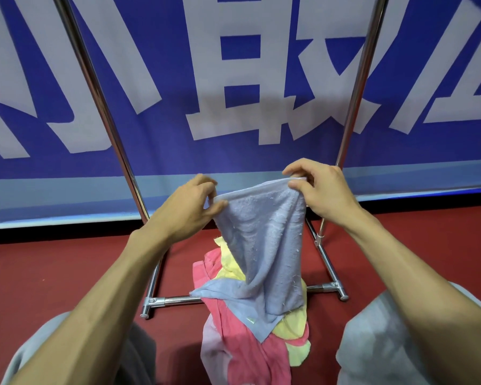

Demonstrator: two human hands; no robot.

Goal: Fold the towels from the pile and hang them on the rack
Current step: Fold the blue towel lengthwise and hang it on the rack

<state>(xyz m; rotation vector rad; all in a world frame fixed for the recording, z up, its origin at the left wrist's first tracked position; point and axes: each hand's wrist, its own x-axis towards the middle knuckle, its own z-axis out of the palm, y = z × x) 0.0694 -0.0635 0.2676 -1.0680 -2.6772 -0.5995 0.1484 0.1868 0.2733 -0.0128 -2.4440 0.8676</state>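
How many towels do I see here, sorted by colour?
Blue towel, pinched by left hand and right hand: 1
Pink towel: at least 1
Yellow towel: at least 1
Pale lilac towel: 1
Total: at least 4; tangled folds may hide more.

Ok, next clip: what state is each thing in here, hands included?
Left hand: pinches the upper left corner of the blue towel.
Right hand: pinches its upper right corner.
Blue towel: held up unfolded, lower end resting on the towel pile.
Towel pile: pink and yellow towels crumpled on the floor, across the base bar of the rack.
Rack: upright on the floor; top rail out of view.
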